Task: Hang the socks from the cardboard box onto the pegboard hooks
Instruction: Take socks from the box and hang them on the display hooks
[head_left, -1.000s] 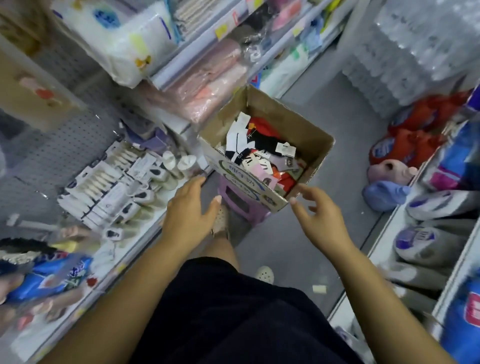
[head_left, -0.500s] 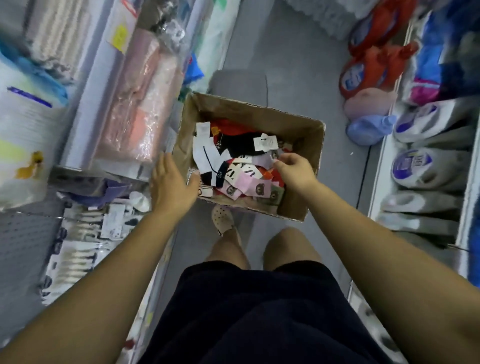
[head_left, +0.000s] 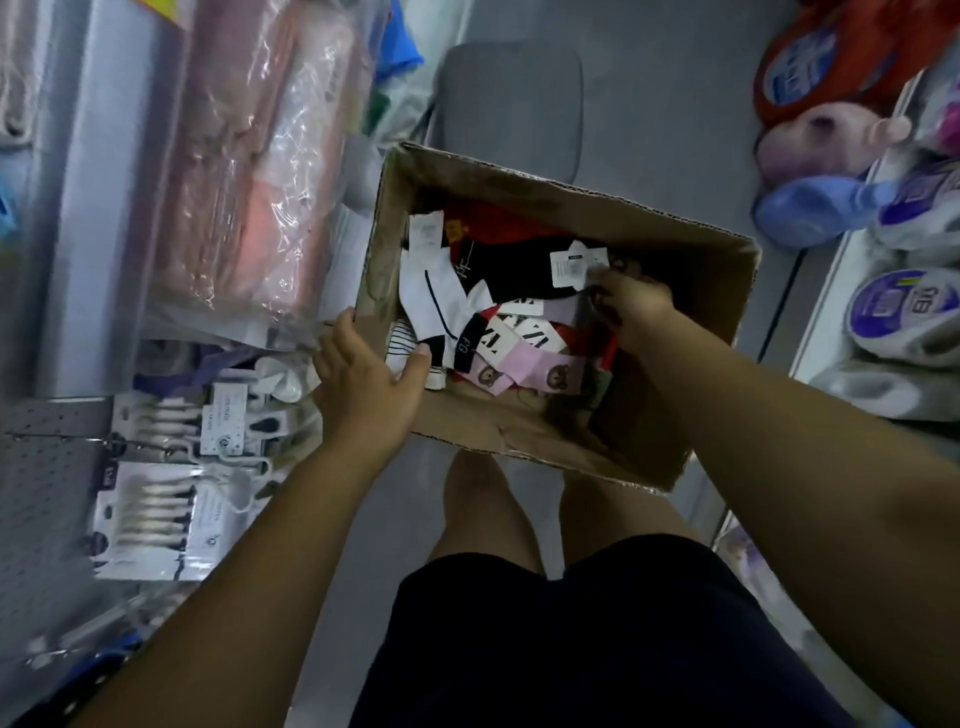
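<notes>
Reaching deeper: right hand (head_left: 631, 306) now pinches a tagged sock (head_left: 574, 267) inside the cardboard box (head_left: 691, 260) | left hand (head_left: 363, 379) now grips its rim | pickup starting; pegboard (head_left: 47, 441) waits left.

Both hands at the box (head_left: 670, 244) of socks (head_left: 524, 358)

The left hand (head_left: 363, 382) grips the near left corner, thumb over the rim. The right hand (head_left: 631, 306) reaches inside, fingers on a white tag (head_left: 571, 266) on a black sock.
</notes>
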